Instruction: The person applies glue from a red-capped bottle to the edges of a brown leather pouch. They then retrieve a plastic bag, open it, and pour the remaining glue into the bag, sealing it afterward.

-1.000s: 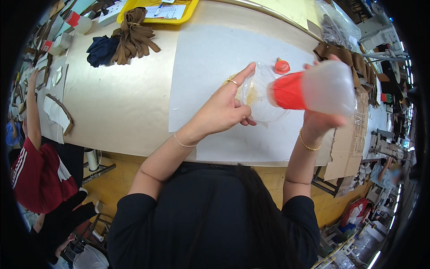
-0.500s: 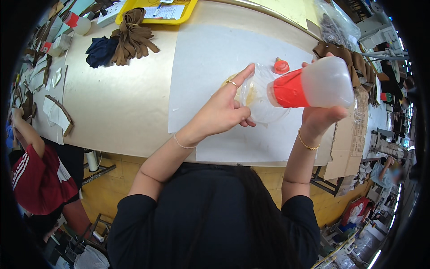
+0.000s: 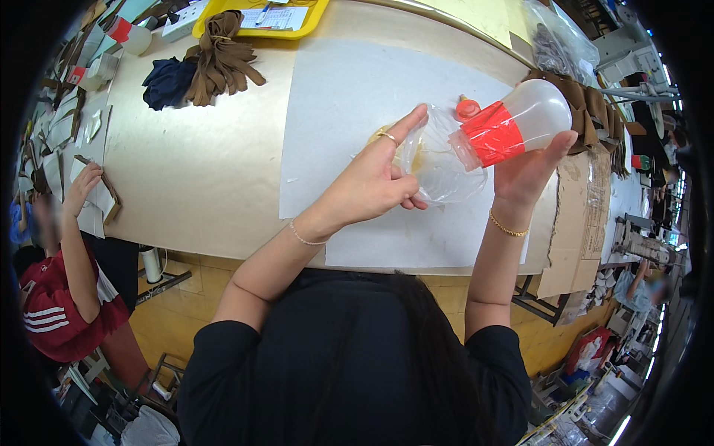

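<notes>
My right hand (image 3: 526, 172) grips a translucent squeeze bottle (image 3: 500, 134) with red tape round its middle. The bottle lies tilted, its uncapped neck pointing left over a clear plastic bag (image 3: 446, 167). Yellowish matter shows inside the bag, and my left hand (image 3: 364, 178) is closed on the bag's left edge with the forefinger stretched along it. Just beyond the bag, a red nozzle cap (image 3: 467, 109) rests on the white sheet (image 3: 357, 97). Most of my right fingers are hidden behind the bottle.
Brown strips (image 3: 223, 63) and dark blue cloth (image 3: 165, 83) lie at the far left, near a yellow tray (image 3: 316, 18) with papers. More brown pieces (image 3: 587, 104) and cardboard (image 3: 576, 223) are at right. A co-worker in a red shirt (image 3: 71, 308) works at left.
The bottle has turned, so its neck now shows above the bag and its base points farther away. My left hand has hardly moved. The co-worker's arm at left has reached over the table.
</notes>
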Motion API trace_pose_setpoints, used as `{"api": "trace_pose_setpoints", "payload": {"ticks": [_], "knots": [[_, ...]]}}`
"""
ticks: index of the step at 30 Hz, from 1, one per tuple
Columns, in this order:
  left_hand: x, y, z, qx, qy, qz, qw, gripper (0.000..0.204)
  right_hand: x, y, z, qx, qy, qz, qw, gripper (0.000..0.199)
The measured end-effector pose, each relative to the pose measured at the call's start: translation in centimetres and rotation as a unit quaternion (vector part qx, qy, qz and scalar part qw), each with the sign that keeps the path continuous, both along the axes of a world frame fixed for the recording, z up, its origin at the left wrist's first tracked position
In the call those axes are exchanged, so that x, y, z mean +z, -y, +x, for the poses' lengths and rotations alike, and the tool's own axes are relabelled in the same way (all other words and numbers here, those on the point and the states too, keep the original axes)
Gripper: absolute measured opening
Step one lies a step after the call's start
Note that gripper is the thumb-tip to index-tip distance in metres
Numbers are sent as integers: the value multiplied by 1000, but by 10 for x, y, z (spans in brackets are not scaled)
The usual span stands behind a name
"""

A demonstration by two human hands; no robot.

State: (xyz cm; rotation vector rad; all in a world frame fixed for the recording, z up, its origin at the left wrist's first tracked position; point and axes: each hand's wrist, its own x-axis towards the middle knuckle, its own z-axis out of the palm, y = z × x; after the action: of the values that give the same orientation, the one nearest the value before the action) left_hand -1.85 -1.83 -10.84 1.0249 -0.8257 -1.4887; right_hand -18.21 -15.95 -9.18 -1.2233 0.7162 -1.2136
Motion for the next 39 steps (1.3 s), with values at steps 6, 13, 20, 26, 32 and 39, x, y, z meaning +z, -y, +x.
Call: {"api": "trace_pose_setpoints", "payload": {"ticks": [6,13,20,26,32,39], "knots": [[0,2,-1,-4,7,-3,1000,86,4,8,3,-3,61,51,997,88],[1,4,-2,-9,15,-3,1000,85,22,21,-4,-14,64,3,998,91],[1,5,0,-11,20,-7,1000,85,25,31,-17,98,170,62,979,88],[0,3,2,0,33,-5,999,84,14,35,-15,183,248,125,943,85],[0,4,1,2,45,-1,999,83,27,23,-3,111,215,119,963,86],[-1,4,1,3,42,-2,999,83,27,29,-8,110,251,151,950,89]]}}
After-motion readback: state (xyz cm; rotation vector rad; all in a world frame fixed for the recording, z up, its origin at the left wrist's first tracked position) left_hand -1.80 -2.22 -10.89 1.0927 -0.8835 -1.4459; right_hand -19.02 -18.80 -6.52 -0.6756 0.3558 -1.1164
